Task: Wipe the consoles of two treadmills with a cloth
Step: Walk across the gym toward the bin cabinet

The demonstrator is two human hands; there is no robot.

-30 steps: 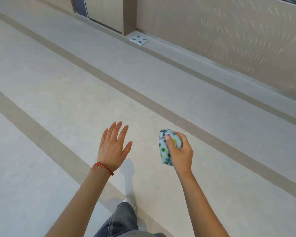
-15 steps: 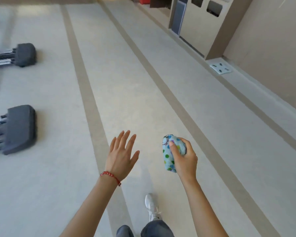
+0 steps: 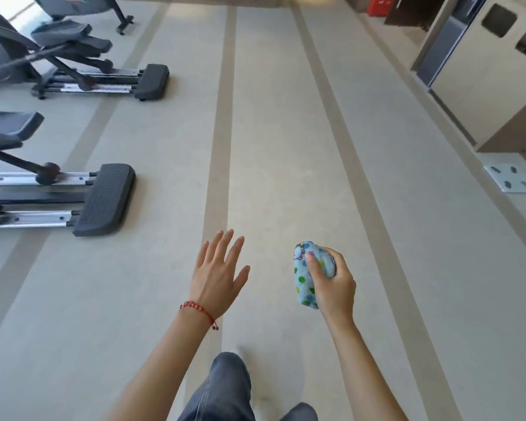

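My right hand (image 3: 334, 282) is closed around a balled-up light blue cloth (image 3: 305, 275) with coloured dots, held at waist height over the floor. To its left my left hand (image 3: 217, 273) is held out flat, fingers spread, holding nothing; a red bead bracelet sits on that wrist. No treadmill console is in view. The machines at the left look like elliptical trainers, one near (image 3: 102, 200) and one farther back (image 3: 151, 82); only their rear rails and pedals show.
Pale floor with darker stripes (image 3: 220, 132) runs ahead. A beige cabinet with bin openings (image 3: 495, 77) stands along the right wall, and a white floor scale (image 3: 512, 177) lies beside it. My leg in grey trousers (image 3: 225, 387) is at the bottom.
The view has swung left: the right wall slid out of frame and the exercise machines came into view at the left. Both hands keep the same pose, cloth still in the right.
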